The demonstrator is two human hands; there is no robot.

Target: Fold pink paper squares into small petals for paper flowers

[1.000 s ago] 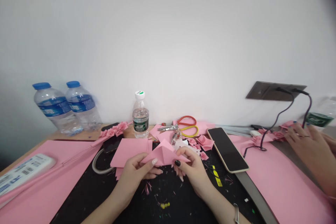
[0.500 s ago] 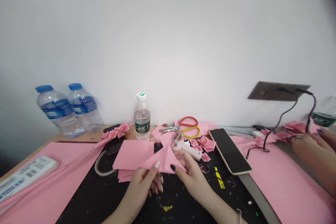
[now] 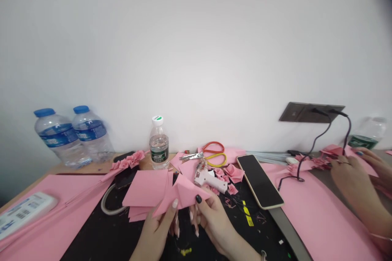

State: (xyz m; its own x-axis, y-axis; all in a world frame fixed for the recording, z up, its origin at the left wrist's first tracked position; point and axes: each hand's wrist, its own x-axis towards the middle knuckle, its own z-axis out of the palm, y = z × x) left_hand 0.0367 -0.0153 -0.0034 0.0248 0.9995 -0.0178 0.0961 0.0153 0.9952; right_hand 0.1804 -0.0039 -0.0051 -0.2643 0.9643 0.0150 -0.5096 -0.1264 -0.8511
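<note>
Between my hands is a folded sheet of pink paper point(image 3: 183, 191), with creases and a raised peak in its middle. My left hand point(image 3: 162, 224) pinches its lower left side, thumb on top. On the right side, my right hand point(image 3: 210, 216) grips the paper, a dark-nailed thumb on top and fingers underneath. Just behind the left hand lies a stack of pink paper squares point(image 3: 145, 187). A pale pink glue gun point(image 3: 210, 180) rests beyond the right hand, beside several folded pink paper flowers point(image 3: 234, 173). Scissors point(image 3: 211, 155) with red and yellow handles lie further back.
Water bottles point(image 3: 159, 147) stand along the wall. A phone point(image 3: 260, 181) lies right of the glue gun. Cables hang from a wall socket point(image 3: 310, 113). At the far right, another person's hands point(image 3: 355, 177) handle pink paper. Large pink sheets point(image 3: 76, 195) cover the left side.
The paper has tilted and its folds have shifted in my hands. My right fingers have curled further under it. The whole view has shifted slightly; the other person's hands remain at the right.
</note>
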